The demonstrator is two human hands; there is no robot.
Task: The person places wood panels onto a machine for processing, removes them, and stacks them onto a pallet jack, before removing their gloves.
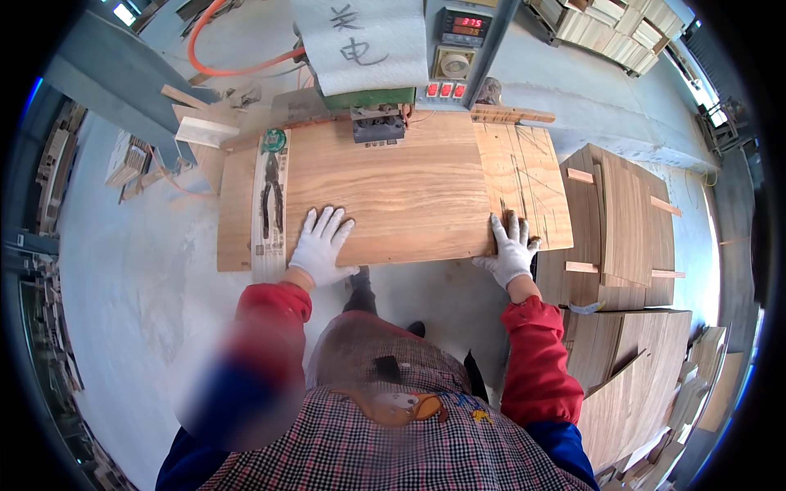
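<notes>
A wide wood-grain board [393,192] lies flat on the work table [528,176] in front of me. My left hand [322,248], in a white glove, rests on its near edge with the fingers spread. At the right end of that edge, my right hand [511,248] lies with its fingers apart; its gloved fingertips are dirty. Left of my left hand, dark pliers [272,196] sit on a pale printed strip [268,255], with a green round object [274,141] at the strip's far end. A dark metal block [378,125] of the machine meets the board's far edge.
Above the far side stands the machine's control panel [453,61] with red displays and switches, beside a white cloth [360,45] with handwriting. An orange hose [205,49] curves at the upper left. Stacked wooden panels [630,221] stand to the right, more panels [630,360] nearer me.
</notes>
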